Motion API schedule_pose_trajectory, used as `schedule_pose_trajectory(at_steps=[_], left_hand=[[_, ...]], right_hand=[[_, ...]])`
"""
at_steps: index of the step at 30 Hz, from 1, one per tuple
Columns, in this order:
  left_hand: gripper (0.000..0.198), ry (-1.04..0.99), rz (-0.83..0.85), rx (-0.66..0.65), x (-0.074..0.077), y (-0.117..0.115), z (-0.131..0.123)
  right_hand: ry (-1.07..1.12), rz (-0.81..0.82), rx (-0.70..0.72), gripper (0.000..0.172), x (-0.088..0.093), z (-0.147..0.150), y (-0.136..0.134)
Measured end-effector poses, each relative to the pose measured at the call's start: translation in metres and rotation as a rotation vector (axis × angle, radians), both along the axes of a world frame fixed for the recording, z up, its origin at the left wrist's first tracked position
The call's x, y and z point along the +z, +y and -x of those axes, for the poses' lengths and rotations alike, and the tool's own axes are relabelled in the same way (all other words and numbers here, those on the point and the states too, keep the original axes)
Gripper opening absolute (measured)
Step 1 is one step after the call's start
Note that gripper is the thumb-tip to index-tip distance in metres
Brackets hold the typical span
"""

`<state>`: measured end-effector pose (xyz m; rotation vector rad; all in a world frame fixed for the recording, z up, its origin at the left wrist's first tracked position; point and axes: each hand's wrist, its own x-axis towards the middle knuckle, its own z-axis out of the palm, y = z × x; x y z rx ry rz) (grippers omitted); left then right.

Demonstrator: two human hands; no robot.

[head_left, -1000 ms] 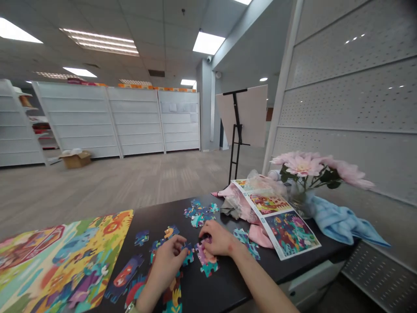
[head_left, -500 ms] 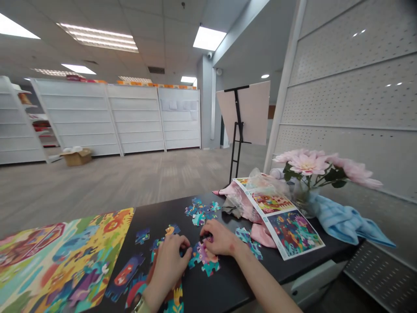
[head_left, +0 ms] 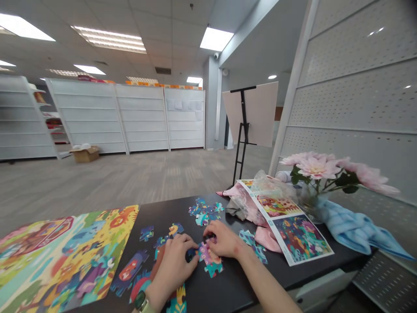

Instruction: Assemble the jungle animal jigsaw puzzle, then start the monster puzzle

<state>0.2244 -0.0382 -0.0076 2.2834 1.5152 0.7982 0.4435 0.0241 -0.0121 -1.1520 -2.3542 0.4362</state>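
Near the middle of the dark table (head_left: pixel 202 295), a joined cluster of pink and teal puzzle pieces (head_left: pixel 212 264) lies flat. My right hand (head_left: pixel 223 240) is over its upper right part, fingers bent and pinched on a small dark and pink piece. At the cluster's left edge is my left hand (head_left: pixel 180 256), its thumb and fingertips closed round a dark blue piece that is partly hidden. Under and beside the left hand lies a larger joined section (head_left: pixel 177 300), partly covered by the wrist. A loose blue piece (head_left: pixel 146 233) and a red-and-blue section (head_left: pixel 130 269) are further left.
A finished colourful puzzle (head_left: pixel 81 256) covers the left side. More joined pieces (head_left: pixel 203 210) lie at the back, and teal ones (head_left: pixel 253 244) to the right. A printed picture sheet (head_left: pixel 301 239), pink cloth (head_left: pixel 267 238), flower vase (head_left: pixel 308 200) and blue cloth (head_left: pixel 352 226) stand or lie at right.
The view has turned slightly left, so the scene sits further right. My left hand has moved closer to the cluster, and the blue piece is now against its left edge. My right hand stays at the cluster.
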Motion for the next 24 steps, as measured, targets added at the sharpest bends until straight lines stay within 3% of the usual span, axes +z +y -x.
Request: schedule_pose_trajectory(at_steps=[7, 10, 15, 20, 24], left_hand=[[0.024, -0.094, -0.089, -0.022, 0.002, 0.007, 0.006], [0.032, -0.182, -0.184, 0.076, 0.004, 0.015, 0.015], [0.025, -0.289, -0.293, 0.204, 0.002, 0.021, 0.028], [0.02, -0.363, -0.355, 0.282, 0.002, 0.014, 0.03], [0.021, -0.394, -0.401, 0.379, 0.009, -0.006, 0.033]], right_hand=[[-0.015, 0.001, 0.001, 0.027, 0.002, -0.001, -0.001], [-0.022, -0.002, -0.003, 0.027, 0.001, -0.002, 0.002], [-0.025, 0.0, 0.016, 0.024, -0.003, -0.004, 0.009], [0.007, -0.02, -0.012, 0.016, -0.003, -0.004, 0.015], [0.07, -0.055, -0.063, 0.028, 0.0, -0.004, 0.016]])
